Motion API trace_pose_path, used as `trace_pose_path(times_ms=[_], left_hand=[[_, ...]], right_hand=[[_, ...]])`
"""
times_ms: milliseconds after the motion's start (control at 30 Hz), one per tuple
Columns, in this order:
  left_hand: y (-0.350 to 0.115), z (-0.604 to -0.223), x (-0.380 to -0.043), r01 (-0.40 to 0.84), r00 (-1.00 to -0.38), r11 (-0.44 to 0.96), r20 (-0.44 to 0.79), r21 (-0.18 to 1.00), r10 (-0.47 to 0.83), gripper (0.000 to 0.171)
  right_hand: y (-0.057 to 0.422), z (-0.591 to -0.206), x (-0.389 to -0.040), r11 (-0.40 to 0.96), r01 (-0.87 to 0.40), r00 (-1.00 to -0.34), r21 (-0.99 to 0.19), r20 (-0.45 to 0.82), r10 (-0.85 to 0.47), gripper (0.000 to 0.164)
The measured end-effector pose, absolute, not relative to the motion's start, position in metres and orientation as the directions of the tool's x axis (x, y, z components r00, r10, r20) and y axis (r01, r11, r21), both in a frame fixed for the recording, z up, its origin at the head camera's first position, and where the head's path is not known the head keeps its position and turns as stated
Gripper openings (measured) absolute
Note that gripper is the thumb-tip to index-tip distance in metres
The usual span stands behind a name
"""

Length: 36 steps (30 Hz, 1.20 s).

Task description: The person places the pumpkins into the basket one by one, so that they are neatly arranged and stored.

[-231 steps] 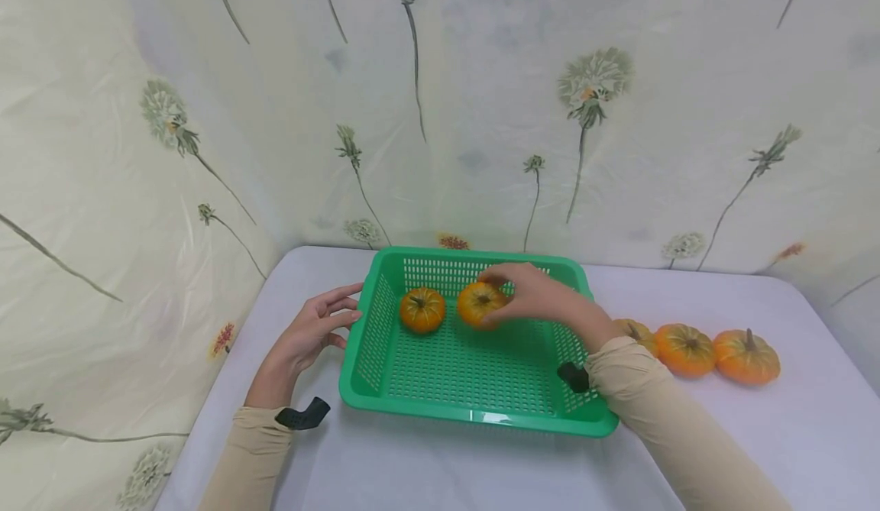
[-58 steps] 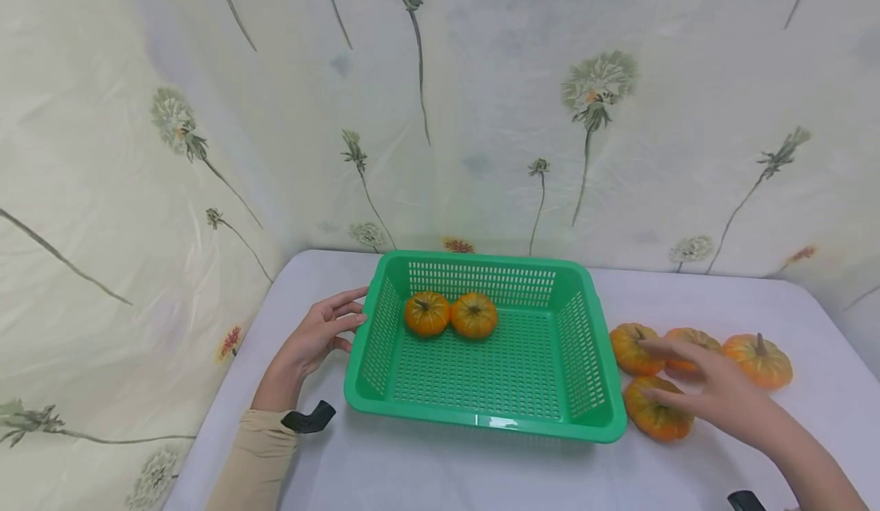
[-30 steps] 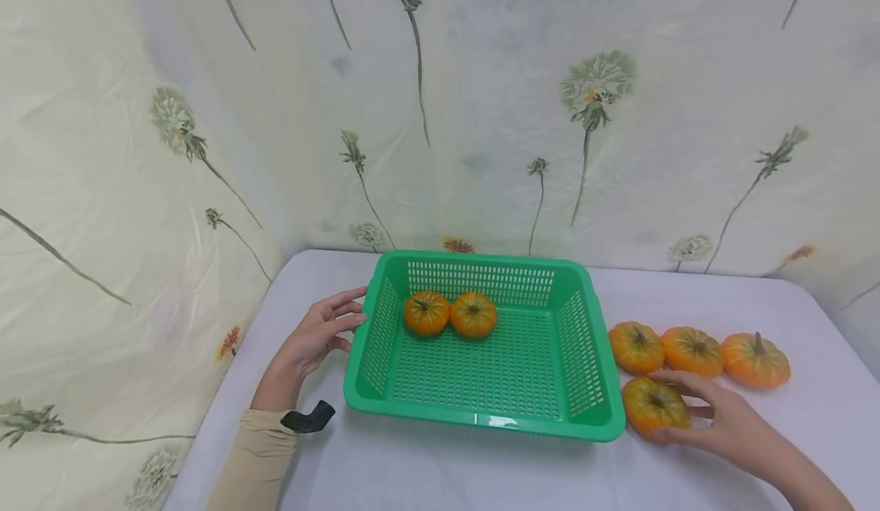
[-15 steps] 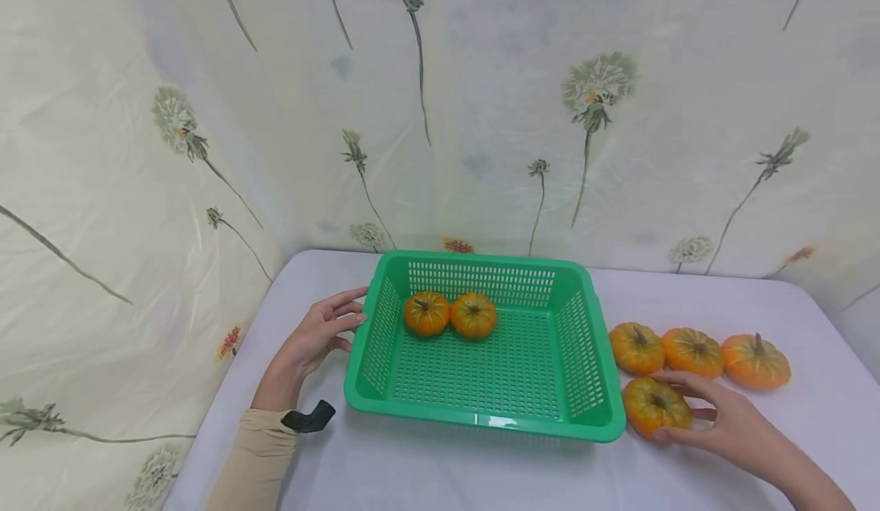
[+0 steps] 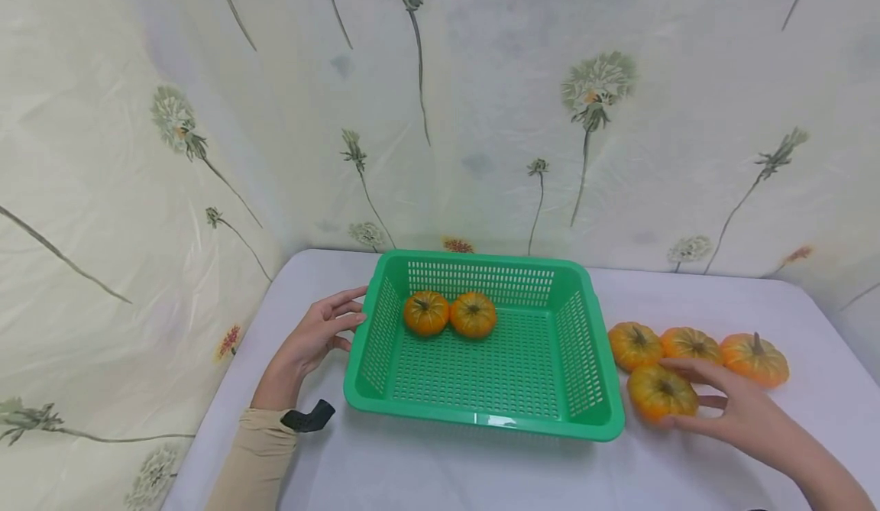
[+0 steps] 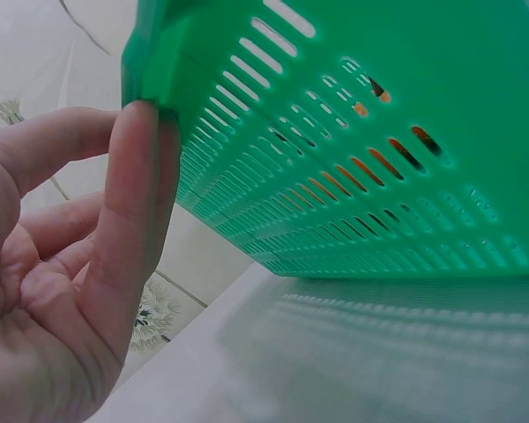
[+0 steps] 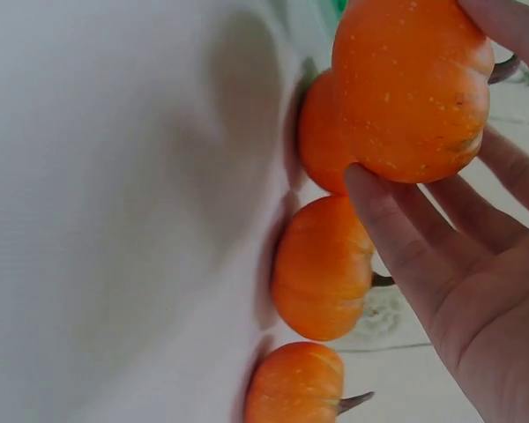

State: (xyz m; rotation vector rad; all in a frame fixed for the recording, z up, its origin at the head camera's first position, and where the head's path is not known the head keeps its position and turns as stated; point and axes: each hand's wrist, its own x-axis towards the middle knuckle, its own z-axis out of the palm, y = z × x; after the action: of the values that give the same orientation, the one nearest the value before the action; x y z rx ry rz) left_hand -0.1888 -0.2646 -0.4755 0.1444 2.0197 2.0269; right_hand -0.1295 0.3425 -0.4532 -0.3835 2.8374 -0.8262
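Note:
A small orange pumpkin (image 5: 662,393) is held between the thumb and fingers of my right hand (image 5: 739,408), raised off the white table beside the basket's right end. In the right wrist view the same pumpkin (image 7: 414,92) hangs above its shadow. My left hand (image 5: 318,335) reaches to the left side of a green plastic basket (image 5: 481,425). Seen from the left wrist, its fingertips (image 6: 137,132) touch the basket's rim from outside. Inside, toward the back left, two pumpkins sit side by side, a left one (image 5: 426,313) and a right one (image 5: 473,315).
Three more pumpkins stand in a row on the table right of the basket: a near one (image 5: 635,345), a middle one (image 5: 690,343) and a far-right one (image 5: 756,358). A flower-patterned sheet (image 5: 474,114) closes off the back and left of the white tabletop (image 5: 440,473).
Since the oldest frame, my right hand has let go of the second pumpkin in the basket, moved right, gripped another and just lifted it. My left hand has stayed at the basket.

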Motion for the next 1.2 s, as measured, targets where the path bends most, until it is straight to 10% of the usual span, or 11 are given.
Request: trace_pose_path(times_ms=[1200], left_hand=[[-0.265,-0.477,-0.192,-0.108,-0.958,0.018,-0.109,0.994,0.266,0.060]], right_hand=[[0.306,-0.391,-0.165,0.776,-0.396,-0.907,-0.491,0.079,-0.413,0.066]])
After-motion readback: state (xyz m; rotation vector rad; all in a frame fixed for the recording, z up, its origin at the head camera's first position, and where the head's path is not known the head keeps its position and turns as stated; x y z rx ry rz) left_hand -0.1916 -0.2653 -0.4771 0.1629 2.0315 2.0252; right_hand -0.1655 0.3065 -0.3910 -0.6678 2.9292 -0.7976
